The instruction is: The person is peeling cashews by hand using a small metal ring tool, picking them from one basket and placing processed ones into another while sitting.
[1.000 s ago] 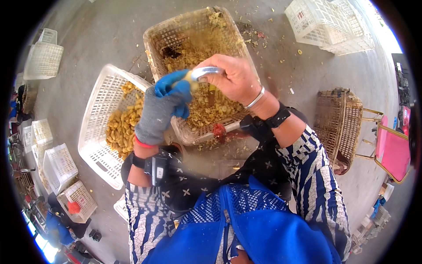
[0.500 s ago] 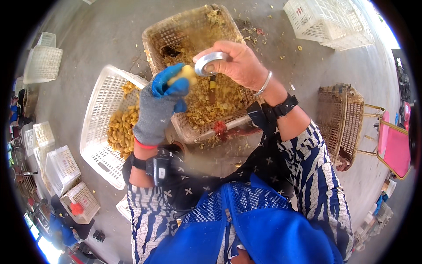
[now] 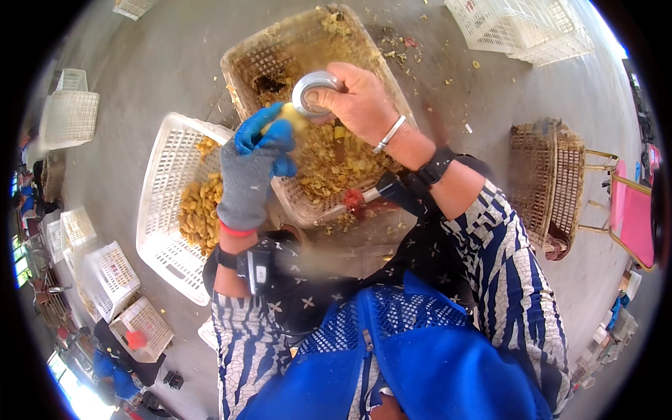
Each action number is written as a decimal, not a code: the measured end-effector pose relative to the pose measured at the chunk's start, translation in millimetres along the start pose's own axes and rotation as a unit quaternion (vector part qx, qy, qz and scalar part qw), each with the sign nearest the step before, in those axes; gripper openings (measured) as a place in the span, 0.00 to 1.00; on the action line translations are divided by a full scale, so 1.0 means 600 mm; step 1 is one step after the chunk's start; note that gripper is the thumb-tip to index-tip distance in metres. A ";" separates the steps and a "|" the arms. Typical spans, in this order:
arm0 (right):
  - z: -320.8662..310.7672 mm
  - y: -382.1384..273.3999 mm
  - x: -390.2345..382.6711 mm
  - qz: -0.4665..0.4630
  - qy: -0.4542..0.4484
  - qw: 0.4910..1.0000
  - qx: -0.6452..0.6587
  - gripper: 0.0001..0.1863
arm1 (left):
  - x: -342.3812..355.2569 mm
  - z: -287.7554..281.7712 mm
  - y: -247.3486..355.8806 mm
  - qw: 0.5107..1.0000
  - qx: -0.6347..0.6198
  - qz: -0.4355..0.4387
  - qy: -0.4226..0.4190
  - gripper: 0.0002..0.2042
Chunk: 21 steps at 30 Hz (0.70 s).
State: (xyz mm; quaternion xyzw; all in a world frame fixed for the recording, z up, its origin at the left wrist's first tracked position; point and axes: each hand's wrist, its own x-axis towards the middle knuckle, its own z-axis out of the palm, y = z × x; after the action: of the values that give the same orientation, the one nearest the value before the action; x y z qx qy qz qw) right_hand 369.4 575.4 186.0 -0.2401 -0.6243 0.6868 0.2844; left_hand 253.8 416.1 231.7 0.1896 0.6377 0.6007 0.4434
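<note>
Could have lost the yellow lump point(image 3: 297, 116) from the left hand point(image 3: 252, 157), from pinching too softly or from pushing too hard on its free end with the metal ring point(image 3: 301, 91). Might then have dropped it into the scraps point(image 3: 329, 171) just below, and had a hard time finding it, being so close in colour. Could also have bumped or scraped the left fingers, from a slip of the right hand point(image 3: 365, 103), with so little room between the two. Could not tell how sharp the ring was.

Had the left hand curled part way, in a grey and blue glove point(image 3: 241, 183), pinching the lump between thumb and fingers, with one end poking out. Had the right hand bare and bent around the ring, with the thumb pressed on it. Could not see all the fingers behind it. Could not tell if ring and lump touched or just sat side by side.

Held the lump in the upper middle of the frame, a bit to the left, above the dirty basket point(image 3: 297, 208). Had more yellow lumps point(image 3: 201, 213) in the white basket point(image 3: 157, 203), left of the middle of the frame.
</note>
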 end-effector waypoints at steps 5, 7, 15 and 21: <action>-0.050 -0.003 0.036 -0.019 0.071 0.996 0.045 0.07 | 0.001 -0.010 -0.008 0.983 -0.160 0.031 -0.083 0.21; -0.045 -0.021 0.030 -0.060 -0.006 0.996 -0.067 0.08 | 0.009 -0.025 -0.017 0.965 -0.227 0.014 -0.129 0.22; -0.018 -0.038 0.001 -0.063 -0.145 0.987 -0.035 0.08 | 0.015 -0.021 -0.027 0.965 -0.220 -0.005 -0.146 0.25; -0.016 -0.020 0.009 0.060 -0.069 0.995 0.051 0.10 | 0.022 -0.006 -0.032 0.979 -0.172 0.015 -0.110 0.21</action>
State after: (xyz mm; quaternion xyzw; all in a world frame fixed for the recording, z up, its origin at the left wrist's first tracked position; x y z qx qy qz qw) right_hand 373.4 586.7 197.0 -0.2144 -0.5914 0.7482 0.2107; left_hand 249.7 420.1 209.2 0.1844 0.4691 0.6835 0.5279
